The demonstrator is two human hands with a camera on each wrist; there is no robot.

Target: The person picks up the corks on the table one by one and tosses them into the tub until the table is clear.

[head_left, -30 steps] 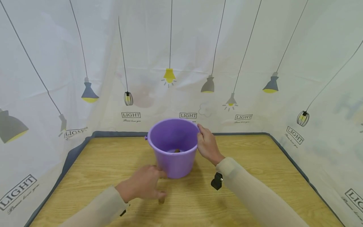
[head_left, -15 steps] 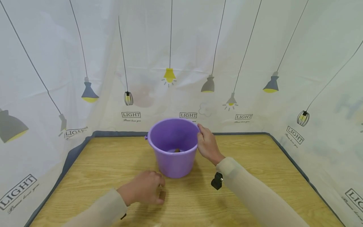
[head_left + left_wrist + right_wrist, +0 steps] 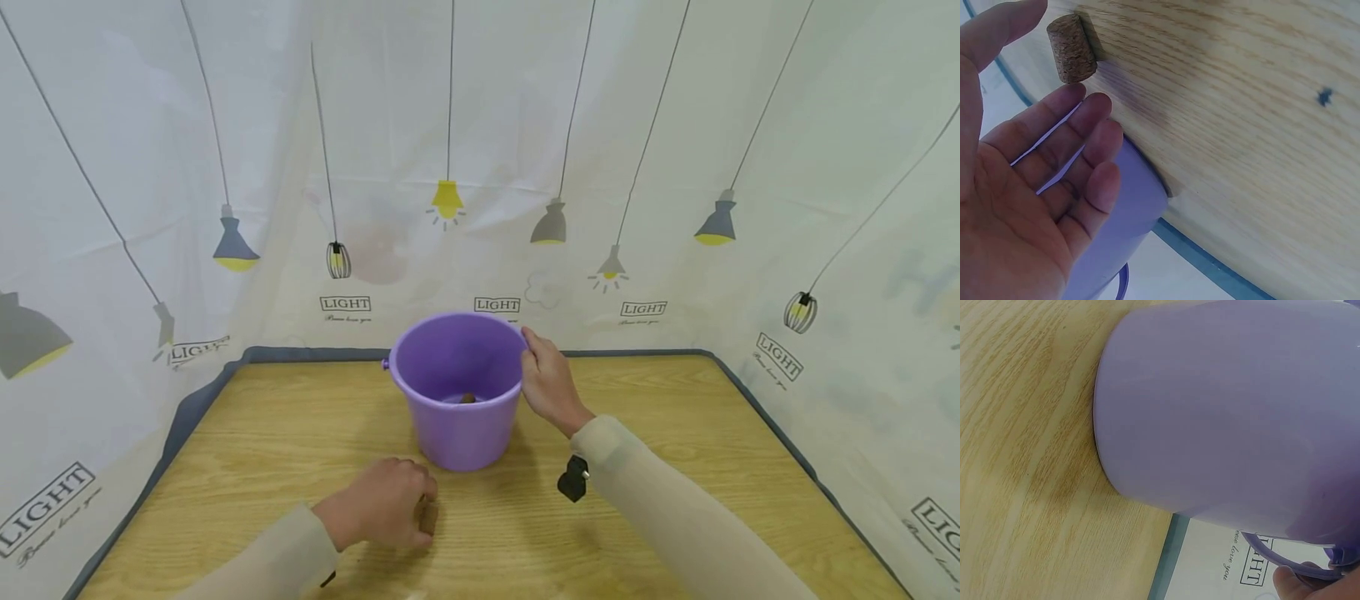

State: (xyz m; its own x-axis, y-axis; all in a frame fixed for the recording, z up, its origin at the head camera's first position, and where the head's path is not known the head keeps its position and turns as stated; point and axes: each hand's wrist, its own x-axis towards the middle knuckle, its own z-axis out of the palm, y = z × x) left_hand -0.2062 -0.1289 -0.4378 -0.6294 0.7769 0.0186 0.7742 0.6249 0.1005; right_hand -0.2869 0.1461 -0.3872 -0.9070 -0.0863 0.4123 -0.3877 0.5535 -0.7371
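A brown cork (image 3: 1071, 50) stands or lies on the wooden table between the thumb and fingertips of my left hand (image 3: 386, 504). In the left wrist view that hand's fingers are loosely bent, the index fingertip right at the cork's end and the thumb apart from it. Ahead of it a purple bucket (image 3: 465, 433) is upright on the table. My right hand (image 3: 551, 379) grips the bucket's rim on the right side, near the purple handle (image 3: 1272, 557). A small brown piece (image 3: 468, 398) shows inside on the bucket's bottom; most of it is hidden by the near wall.
The wood-grain table (image 3: 637, 400) has a dark blue border (image 3: 637, 353) at its back and sides. White cloth (image 3: 405, 125) printed with hanging lamps rises around it. A small dark mark (image 3: 1325, 96) shows on the tabletop.
My left hand has drawn back from beside the bucket toward me, its fingers now around the cork's sides. The right hand and bucket have not moved.
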